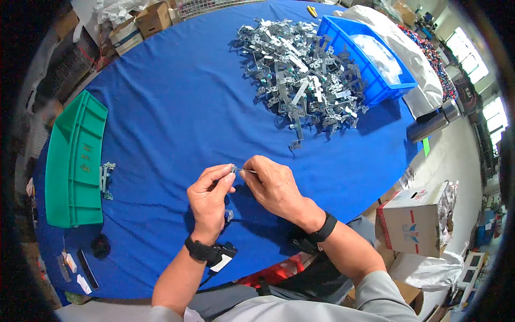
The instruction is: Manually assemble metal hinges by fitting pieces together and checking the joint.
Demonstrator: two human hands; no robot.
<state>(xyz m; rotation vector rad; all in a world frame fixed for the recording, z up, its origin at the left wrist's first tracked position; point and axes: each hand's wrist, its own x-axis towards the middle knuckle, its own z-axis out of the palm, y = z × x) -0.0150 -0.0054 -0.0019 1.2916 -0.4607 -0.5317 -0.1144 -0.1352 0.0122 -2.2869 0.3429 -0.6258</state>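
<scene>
Over the near middle of the cloth, my left hand (208, 199) is closed, thumb and fingertips pinching a small metal piece (234, 169). My right hand (276, 185) is closed round a thin pointed metal tool (247, 170); its tip reaches the piece at the left fingertips. Most of the tool is hidden in the right hand, so its exact kind does not show. Beside the left wrist, a shiny metal end (229, 216) shows; whether it belongs to the held piece, I cannot tell.
A large heap of metal brackets (300, 80) lies far right, against a blue bin (394, 86) with a clear plastic bag. At left stands a green tray (75, 161), a few brackets (107, 181) beside it. A metal flask (434, 121) is at the right edge.
</scene>
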